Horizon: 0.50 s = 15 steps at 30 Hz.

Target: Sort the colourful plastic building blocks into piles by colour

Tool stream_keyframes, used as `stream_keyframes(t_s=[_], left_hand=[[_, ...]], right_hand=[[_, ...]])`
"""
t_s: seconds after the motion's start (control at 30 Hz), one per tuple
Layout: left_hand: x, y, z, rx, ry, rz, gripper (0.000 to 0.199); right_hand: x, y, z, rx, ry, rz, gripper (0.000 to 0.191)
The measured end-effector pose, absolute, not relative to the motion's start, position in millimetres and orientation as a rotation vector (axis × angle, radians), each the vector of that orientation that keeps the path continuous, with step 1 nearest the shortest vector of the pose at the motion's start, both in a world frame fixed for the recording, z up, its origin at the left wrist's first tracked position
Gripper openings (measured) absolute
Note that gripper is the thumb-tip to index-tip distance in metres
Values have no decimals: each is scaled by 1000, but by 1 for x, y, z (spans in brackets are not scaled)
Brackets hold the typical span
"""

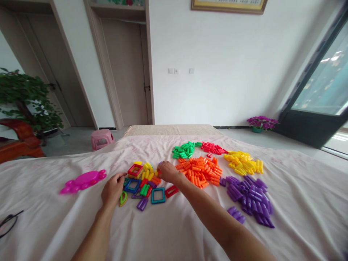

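Observation:
A mixed heap of plastic building pieces lies before me: yellow tube pieces (146, 170), green tube pieces (146, 190), a red square frame (135, 170), a blue square frame (132, 186) and a teal square frame (158, 195). At the heap's left edge is my left hand (112, 190), its fingers curled together beside the frames; anything in them is hidden. My right hand (168, 171) reaches down at the heap's right side, between it and the orange pile (199, 170). Its fingers are bent close together, and what they hold cannot be made out.
Sorted piles lie beyond and right: green pieces (184, 150), red pieces (213, 148), yellow pieces (243, 162), purple pieces (252, 199). A magenta animal-shaped plastic piece (84, 180) lies left, and black-rimmed glasses (11, 219) lie at the near left. A wrinkled cloth (152, 235) covers the surface.

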<state>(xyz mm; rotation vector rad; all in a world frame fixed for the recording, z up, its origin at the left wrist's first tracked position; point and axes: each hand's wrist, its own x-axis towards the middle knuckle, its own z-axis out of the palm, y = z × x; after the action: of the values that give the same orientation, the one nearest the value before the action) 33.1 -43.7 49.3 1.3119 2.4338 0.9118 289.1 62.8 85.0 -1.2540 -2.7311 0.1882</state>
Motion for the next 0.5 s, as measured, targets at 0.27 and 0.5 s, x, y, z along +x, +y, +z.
stream_keyframes(t_s=[0.27,0.5], left_hand=[[31,-42,48,1318,2441,900,39],[30,-42,46,1330,2451,893,39]], right_hand=[[327,41,106,-1238,-2374,372,33],[405,49,120,-1484,-2022,347,30]])
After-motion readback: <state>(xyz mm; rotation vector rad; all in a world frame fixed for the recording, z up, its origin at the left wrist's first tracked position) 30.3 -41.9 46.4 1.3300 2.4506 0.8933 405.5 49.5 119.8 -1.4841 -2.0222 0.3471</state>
